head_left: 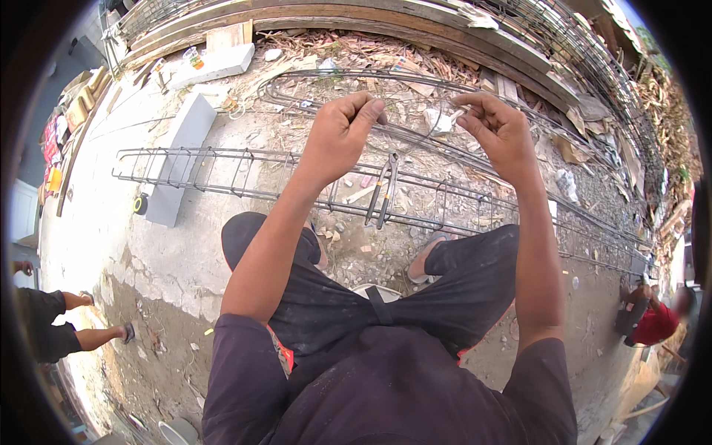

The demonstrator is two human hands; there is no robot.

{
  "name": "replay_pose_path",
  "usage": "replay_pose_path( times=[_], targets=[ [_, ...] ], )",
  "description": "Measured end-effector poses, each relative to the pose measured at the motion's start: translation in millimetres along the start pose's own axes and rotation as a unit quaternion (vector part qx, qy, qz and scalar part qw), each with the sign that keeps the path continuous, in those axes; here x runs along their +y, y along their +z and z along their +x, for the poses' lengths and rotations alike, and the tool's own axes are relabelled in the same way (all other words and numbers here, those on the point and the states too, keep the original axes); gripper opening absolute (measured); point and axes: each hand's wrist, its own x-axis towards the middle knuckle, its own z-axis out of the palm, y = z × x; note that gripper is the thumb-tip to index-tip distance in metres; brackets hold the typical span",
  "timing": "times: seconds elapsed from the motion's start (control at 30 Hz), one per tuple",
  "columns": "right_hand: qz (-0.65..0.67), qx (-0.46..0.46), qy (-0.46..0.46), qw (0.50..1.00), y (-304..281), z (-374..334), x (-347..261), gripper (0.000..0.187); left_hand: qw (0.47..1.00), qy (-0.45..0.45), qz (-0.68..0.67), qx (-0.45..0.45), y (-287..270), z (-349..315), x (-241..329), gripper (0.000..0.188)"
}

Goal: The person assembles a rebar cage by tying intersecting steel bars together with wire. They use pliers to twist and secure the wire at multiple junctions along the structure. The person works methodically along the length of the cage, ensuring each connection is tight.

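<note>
Both my hands are raised over a long steel rebar cage lying across the ground before me. My left hand is closed, its thumb pressed against the curled index finger; whatever it pinches is too small to make out. My right hand has curled fingers with thumb and index close together, at the end of a thin dark wire that curves between the hands. A pair of pincers with orange-and-black handles rests on the cage below and between my hands, touched by neither.
A grey block lies under the cage's left end, with a tape measure beside it. Long rebars and stacked timber lie beyond. I sit on a pale bucket. People are at far left and right.
</note>
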Motion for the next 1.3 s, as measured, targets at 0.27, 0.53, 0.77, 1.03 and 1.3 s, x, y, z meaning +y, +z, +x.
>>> replay_pose_path(
  times=[0.27,0.53,0.77,1.03,1.3],
  targets=[
    [0.026,-0.097,0.041,0.994,50,27,61,0.017,0.999,-0.037,0.012,-0.014,29,-3,-48,0.030],
    [0.055,-0.205,0.130,0.969,42,33,43,0.011,0.957,-0.239,-0.128,-0.107,48,-8,-63,0.032],
    [0.010,-0.173,0.155,0.973,28,24,62,0.011,0.973,-0.199,-0.043,-0.106,63,-11,-74,0.032],
    [0.008,-0.181,-0.049,0.982,58,10,72,0.014,0.965,-0.212,-0.074,-0.133,78,-13,-77,0.032],
    [0.019,-0.234,0.106,0.966,37,0,91,0.014,0.954,-0.237,-0.122,-0.139,81,-16,-79,0.034]
  ],
)
